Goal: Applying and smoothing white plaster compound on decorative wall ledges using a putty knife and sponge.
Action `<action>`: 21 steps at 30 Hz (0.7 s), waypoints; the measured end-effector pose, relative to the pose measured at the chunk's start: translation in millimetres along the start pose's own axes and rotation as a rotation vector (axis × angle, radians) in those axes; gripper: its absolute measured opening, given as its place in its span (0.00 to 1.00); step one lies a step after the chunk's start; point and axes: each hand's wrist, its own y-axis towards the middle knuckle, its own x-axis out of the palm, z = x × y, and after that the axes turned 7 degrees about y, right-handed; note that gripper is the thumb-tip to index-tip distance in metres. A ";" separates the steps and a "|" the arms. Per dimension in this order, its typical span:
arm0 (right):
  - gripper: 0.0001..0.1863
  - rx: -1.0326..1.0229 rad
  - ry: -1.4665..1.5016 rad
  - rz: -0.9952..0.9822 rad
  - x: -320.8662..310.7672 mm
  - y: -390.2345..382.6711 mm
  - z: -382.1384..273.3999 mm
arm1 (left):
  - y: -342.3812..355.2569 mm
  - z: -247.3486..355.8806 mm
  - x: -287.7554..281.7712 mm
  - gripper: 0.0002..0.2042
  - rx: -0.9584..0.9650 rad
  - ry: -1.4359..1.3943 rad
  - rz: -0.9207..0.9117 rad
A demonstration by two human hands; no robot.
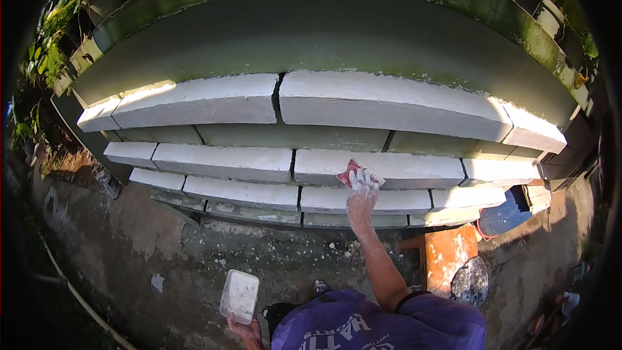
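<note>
Head view: stepped white ledges are seen from above, with twelve o'clock at the top and directions taken from the picture's middle.
Right hand: just off centre toward four o'clock, the right hand (363,188) is smeared with white; its fingers are closed on a red piece (349,172).
Red piece: it is held against the front edge of the second ledge (418,164), counted from the top; whether it is a cloth or a flexible scraper cannot be told.
Red piece's direction: one corner is pointed near twelve o'clock; the long axis seems to be laid from ten to four, though part is hidden by the fingers.
Left hand: toward seven o'clock, the near end of a white tub (240,295) is clamped in the left hand (245,328).
White tub's direction: its long axis is turned between twelve and one o'clock; pale material is seen inside.
Step in hand: white material appears to be spread or smoothed along the ledge edge.
Next move: flat, even pressure along the edge seems to be called for, with the tub kept level.
Four o'clock: an orange, white-spattered stool (435,256) is placed below the ledges, with a blue rounded object (504,216) beyond it.
</note>
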 end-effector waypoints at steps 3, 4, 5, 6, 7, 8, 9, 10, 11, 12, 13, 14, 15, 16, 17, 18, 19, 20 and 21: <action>0.25 -0.098 -0.267 -0.087 39.2 2.5 -38.4 | -11.3 4.7 5.4 0.31 0.036 0.006 0.018; 0.25 -0.110 -0.220 -0.133 51.3 4.8 -54.9 | -15.6 5.1 5.0 0.31 0.026 -0.009 -0.008; 0.25 -0.122 -0.173 -0.179 60.8 5.5 -68.9 | -19.7 5.4 7.1 0.32 0.016 -0.024 -0.033; 0.25 -0.125 -0.161 -0.183 66.1 3.8 -80.9 | -24.7 4.0 9.8 0.32 0.026 -0.025 -0.026; 0.24 -0.150 0.009 -0.246 66.2 1.5 -96.7 | -32.4 5.3 15.0 0.31 0.050 -0.016 -0.021; 0.24 -0.173 0.179 -0.308 65.2 0.1 -107.1 | -37.4 6.3 17.2 0.31 0.072 -0.008 -0.016; 0.23 -0.195 0.299 -0.269 64.4 0.9 -109.7 | -39.0 5.5 13.0 0.31 0.080 -0.007 -0.009; 0.23 -0.202 0.313 -0.275 62.0 5.1 -112.1 | -41.0 5.0 5.1 0.31 0.079 -0.043 0.007; 0.23 -0.230 0.467 -0.240 57.4 13.1 -108.0 | -44.3 3.9 3.4 0.31 0.074 -0.081 0.023; 0.23 -0.257 0.619 -0.205 53.2 21.9 -103.4 | -48.5 5.6 0.5 0.31 0.081 -0.087 0.031; 0.21 -0.309 0.629 -0.138 48.2 34.3 -93.5 | -54.3 7.3 6.0 0.31 0.089 -0.081 0.051; 0.21 -0.325 0.632 -0.141 47.5 43.4 -82.3 | -61.2 9.2 9.3 0.32 0.104 -0.082 0.072; 0.21 -0.369 0.551 -0.149 50.1 51.3 -68.0 | -65.1 11.0 6.1 0.32 0.124 -0.066 0.076; 0.22 -0.407 0.470 -0.154 52.5 57.0 -54.4 | -65.0 11.3 -2.8 0.32 0.127 -0.076 0.077; 0.22 -0.415 0.469 -0.156 53.6 60.7 -43.5 | -65.1 12.9 -11.7 0.32 0.129 -0.066 0.075; 0.22 -0.407 0.439 -0.167 55.0 64.5 -33.4 | -64.0 10.6 -18.8 0.32 0.132 -0.056 0.072; 0.22 -0.391 0.402 -0.178 56.1 64.9 -23.0 | -70.7 18.4 12.6 0.27 0.113 0.057 0.321; 0.22 -0.395 0.400 -0.176 58.8 63.3 -18.7 | -70.0 17.2 9.9 0.27 0.112 0.053 0.318; 0.22 -0.390 0.373 -0.221 60.0 58.2 -14.6 | -68.9 16.1 4.1 0.27 0.115 0.043 0.266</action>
